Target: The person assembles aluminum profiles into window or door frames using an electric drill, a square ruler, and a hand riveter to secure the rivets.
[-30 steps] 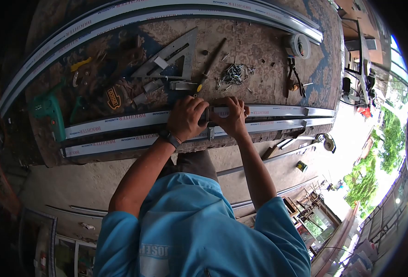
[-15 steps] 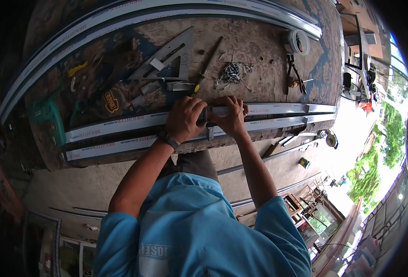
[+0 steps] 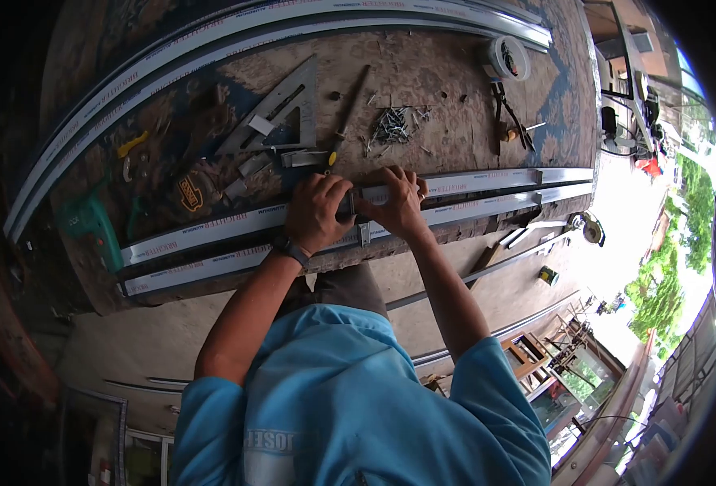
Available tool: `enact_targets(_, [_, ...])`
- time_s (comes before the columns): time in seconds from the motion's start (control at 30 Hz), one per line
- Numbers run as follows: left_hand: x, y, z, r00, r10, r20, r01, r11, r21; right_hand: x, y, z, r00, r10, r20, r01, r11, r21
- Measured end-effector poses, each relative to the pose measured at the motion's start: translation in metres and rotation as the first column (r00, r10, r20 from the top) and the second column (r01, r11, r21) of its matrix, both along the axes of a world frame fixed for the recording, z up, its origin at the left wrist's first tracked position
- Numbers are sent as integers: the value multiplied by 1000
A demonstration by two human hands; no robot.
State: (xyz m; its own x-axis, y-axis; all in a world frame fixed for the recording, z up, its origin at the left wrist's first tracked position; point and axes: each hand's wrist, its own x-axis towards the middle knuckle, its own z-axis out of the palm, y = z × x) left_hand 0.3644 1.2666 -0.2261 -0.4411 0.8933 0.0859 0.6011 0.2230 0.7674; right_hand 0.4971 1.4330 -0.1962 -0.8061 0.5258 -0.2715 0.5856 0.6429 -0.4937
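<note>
Two long aluminium profiles lie side by side along the near edge of the bench: the far profile [image 3: 212,232] and the near profile [image 3: 204,267], both under printed protective film. My left hand [image 3: 316,212], with a dark band at the wrist, has its fingers curled over the far profile. Opposite it, my right hand [image 3: 397,202] bends its fingers over the same profile. Between the thumbs the two hands pinch a small metal bracket [image 3: 352,202], partly hidden by fingers. Just below, a similar bracket [image 3: 364,235] sits on the near profile.
Beyond my hands lie a pile of rivets [image 3: 394,125], a screwdriver [image 3: 353,113], a triangular square [image 3: 293,105], pliers [image 3: 513,121] and a tub [image 3: 507,58]. A tape measure [image 3: 190,193] and green tool [image 3: 95,227] are at left. More profiles [image 3: 204,36] line the far side.
The head view has shifted slightly, so the bench things sit a little differently in the picture. Both hands stay at the small bracket, with only slight finger movement.
</note>
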Motion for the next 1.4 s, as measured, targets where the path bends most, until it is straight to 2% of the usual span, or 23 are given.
enact_targets(1.4, [2,1,0,998,8,-59,-7,1000,9,6,-1,-7,999,-24,-46,24,1000,14])
